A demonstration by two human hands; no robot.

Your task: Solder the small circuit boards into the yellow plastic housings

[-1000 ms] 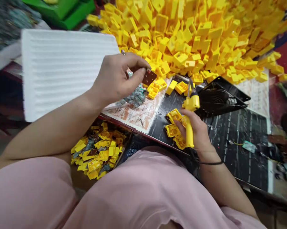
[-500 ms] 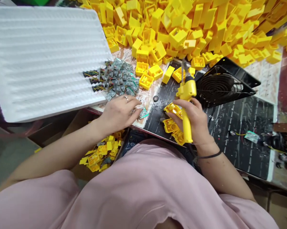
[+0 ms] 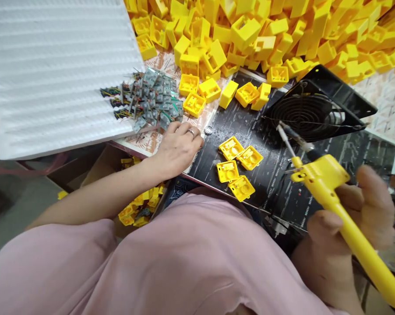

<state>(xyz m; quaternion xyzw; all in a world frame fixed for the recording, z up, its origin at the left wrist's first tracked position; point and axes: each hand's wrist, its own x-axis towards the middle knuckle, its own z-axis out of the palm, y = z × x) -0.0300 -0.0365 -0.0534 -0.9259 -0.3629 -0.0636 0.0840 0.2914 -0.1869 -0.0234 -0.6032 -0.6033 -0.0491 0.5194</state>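
Note:
My right hand [image 3: 365, 214] is closed round a yellow soldering gun [image 3: 329, 188] at the right, partly blurred. The gun's metal tip and thin feed tube point up and left, in front of a black square fan [image 3: 302, 116]. At the table's front edge my left hand [image 3: 179, 146] lies palm down with curled fingers. Its fingertips, and whatever they hold, are hidden. Just beyond it is a heap of small circuit boards [image 3: 156, 96] with wires. Several open yellow casings [image 3: 240, 188] lie on the black mat [image 3: 210, 170] between my hands.
A big pile of yellow casings [image 3: 243, 33] covers the back of the table. On the left a white foam sheet [image 3: 59, 83] reaches to the circuit boards. Below the table edge, a cardboard box [image 3: 82, 170] holds more yellow parts. A small round metal piece [image 3: 208, 130] lies by the mat.
My right hand has swung right and nearer with the soldering gun, away from the yellow casings. My left hand has turned palm down over where a small circuit board showed; that board is now hidden.

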